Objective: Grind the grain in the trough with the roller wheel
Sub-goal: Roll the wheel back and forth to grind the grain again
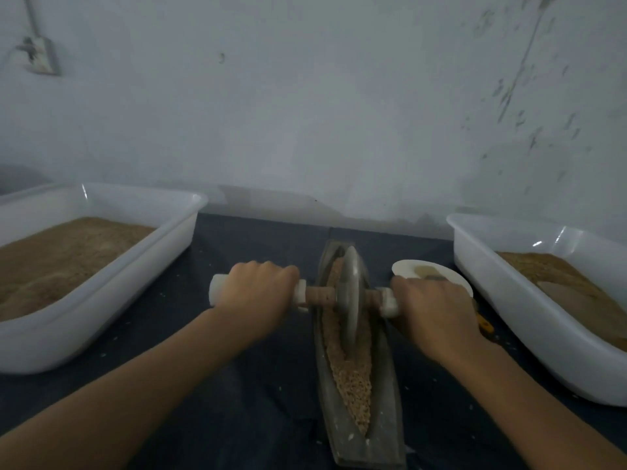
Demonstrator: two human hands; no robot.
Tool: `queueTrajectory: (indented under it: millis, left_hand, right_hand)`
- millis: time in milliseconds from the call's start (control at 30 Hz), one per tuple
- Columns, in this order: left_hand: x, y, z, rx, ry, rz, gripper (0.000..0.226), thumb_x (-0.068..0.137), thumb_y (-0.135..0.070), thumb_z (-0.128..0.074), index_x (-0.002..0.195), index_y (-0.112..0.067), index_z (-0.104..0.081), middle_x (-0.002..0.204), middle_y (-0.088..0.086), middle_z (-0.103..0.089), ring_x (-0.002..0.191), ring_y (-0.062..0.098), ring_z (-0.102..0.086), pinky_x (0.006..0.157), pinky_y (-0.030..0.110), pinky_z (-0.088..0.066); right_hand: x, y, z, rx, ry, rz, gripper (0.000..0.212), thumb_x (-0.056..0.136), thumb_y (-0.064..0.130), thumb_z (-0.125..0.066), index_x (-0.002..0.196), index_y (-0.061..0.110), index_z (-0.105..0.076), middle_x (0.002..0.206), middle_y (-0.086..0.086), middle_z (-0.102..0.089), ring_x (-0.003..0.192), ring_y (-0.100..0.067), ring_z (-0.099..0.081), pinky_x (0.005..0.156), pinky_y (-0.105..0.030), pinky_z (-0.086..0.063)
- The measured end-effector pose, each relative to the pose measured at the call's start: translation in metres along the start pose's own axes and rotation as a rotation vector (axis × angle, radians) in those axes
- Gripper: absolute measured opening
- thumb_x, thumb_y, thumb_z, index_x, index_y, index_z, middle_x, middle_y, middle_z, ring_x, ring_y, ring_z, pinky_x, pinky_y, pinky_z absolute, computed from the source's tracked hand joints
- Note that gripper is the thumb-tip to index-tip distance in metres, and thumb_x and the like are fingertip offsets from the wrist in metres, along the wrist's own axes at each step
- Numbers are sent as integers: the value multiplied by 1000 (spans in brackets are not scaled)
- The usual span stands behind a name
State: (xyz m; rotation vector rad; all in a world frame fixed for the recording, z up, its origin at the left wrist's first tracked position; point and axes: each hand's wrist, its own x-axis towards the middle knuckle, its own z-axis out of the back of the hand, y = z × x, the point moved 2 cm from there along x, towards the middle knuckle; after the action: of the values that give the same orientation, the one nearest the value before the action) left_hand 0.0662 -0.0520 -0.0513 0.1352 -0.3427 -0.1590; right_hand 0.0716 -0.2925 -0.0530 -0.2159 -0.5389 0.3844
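Head view: roller wheel (351,293) looks like heavy, stiff metal w/ a thin rim, so best held by the white axle handles. Left hand (258,290) and right hand (432,310) each wrap one, wheel between them, standing upright in trough (383,385) on grain (353,378), mid-desk (237,385).

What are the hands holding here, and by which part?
The roller wheel, by its axle handles: left hand grips the left white handle, right hand the right one.
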Motion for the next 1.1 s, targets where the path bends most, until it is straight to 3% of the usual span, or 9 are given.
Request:
queueTrajectory:
  millis: [167, 400, 467, 567, 700, 767, 833, 933, 1100]
  left_hand:
    - [-60, 4, 10, -46, -3, -62, 31, 81, -56, -56, 84, -35, -34, 72, -12, -47, 66, 13, -53, 58, 30, -35]
    - [-2, 5, -12, -22, -30, 25, 26, 83, -46, -59, 83, -31, -38, 80, -7, -56, 68, 18, -51, 61, 31, -37]
    - [21, 7, -19, -46, -46, 55, 22, 82, -41, -61, 83, -30, -41, 84, -5, -60, 71, 20, -55, 62, 32, -39]
    - [35, 5, -21, -46, -82, 63, 20, 82, -37, -63, 86, -29, -44, 86, -2, -62, 76, 22, -59, 62, 33, -37]
    - [6, 2, -4, -14, -72, -18, 24, 85, -36, -60, 87, -28, -37, 86, -5, -60, 67, 18, -48, 59, 32, -33]
    - [-22, 1, 8, 48, -83, -99, 31, 83, -36, -62, 85, -28, -32, 78, -7, -54, 62, 16, -43, 57, 31, -31]
    - [-48, -4, 23, 111, -207, -241, 45, 65, -34, -78, 79, -26, -36, 64, -8, -47, 50, 16, -44, 50, 28, -27]
    - [-66, -7, 37, 141, -293, -289, 56, 37, -25, -88, 66, -23, -41, 49, -6, -46, 37, 19, -46, 46, 23, -15]
    - [-23, -14, 22, 205, -200, -130, 30, 77, -33, -65, 80, -25, -37, 77, -5, -59, 68, 20, -61, 52, 30, -25]
  right_hand:
    - [-44, 8, 39, 33, -142, 124, 51, 34, 20, -91, 61, 21, -48, 48, 3, -48, 37, -17, -42, 50, -15, -5]
    - [19, 0, -11, -91, 15, -23, 29, 74, 39, -71, 78, 29, -44, 72, 4, -59, 64, -21, -58, 51, -28, -37]
    - [40, -4, -21, -115, -10, -47, 26, 77, 39, -68, 82, 28, -45, 77, 4, -61, 67, -21, -60, 47, -26, -28]
    - [49, -4, -25, -141, -32, -40, 32, 77, 37, -70, 79, 26, -40, 75, 4, -62, 66, -21, -60, 45, -27, -8]
    - [19, -3, -13, -48, -24, -18, 27, 76, 36, -72, 81, 24, -49, 71, 3, -59, 59, -19, -55, 49, -27, -31]
    - [-12, 1, 4, 13, -95, 39, 42, 59, 34, -84, 70, 28, -43, 58, 7, -50, 47, -14, -42, 45, -20, -19]
    - [-42, 2, 22, 94, -138, 72, 60, 47, 33, -87, 67, 33, -31, 52, 13, -35, 43, -6, -27, 43, -15, -8]
    - [-69, 1, 31, 208, -82, 89, 61, 45, 32, -88, 68, 35, -31, 54, 17, -30, 40, -6, -35, 35, -20, -28]
    - [-36, -4, 0, 146, 108, -65, 29, 75, 46, -69, 76, 34, -42, 73, 5, -58, 71, -20, -60, 52, -31, -39]
